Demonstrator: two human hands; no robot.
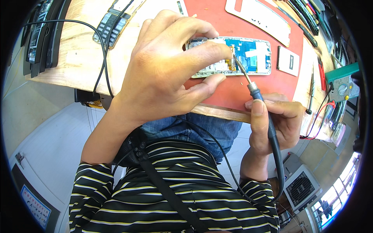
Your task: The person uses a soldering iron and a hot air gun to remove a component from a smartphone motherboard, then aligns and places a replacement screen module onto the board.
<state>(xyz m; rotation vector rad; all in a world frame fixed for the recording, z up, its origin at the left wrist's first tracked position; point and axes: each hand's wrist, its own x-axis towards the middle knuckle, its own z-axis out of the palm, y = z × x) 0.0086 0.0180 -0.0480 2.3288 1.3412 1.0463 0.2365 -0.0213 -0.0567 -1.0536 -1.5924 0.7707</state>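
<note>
Lying on a red mat (221, 93), the opened phone (243, 48) extends rightward from the left hand (167, 66), spread across it, grip unclear; the right hand (278, 120) holds a soldering iron (254, 90) against it. Bare mat separates phone and bench edge (223, 112).

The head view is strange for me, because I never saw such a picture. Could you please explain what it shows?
There is no machine here: a fisheye camera worn on a person's head looks down, so straight edges bend. You see that person's own bare hands. The left hand spans an opened phone on a red mat. The right hand holds a soldering iron, tip pointing at the phone's board. A white panel and a small black-and-white block also lie there.
</note>
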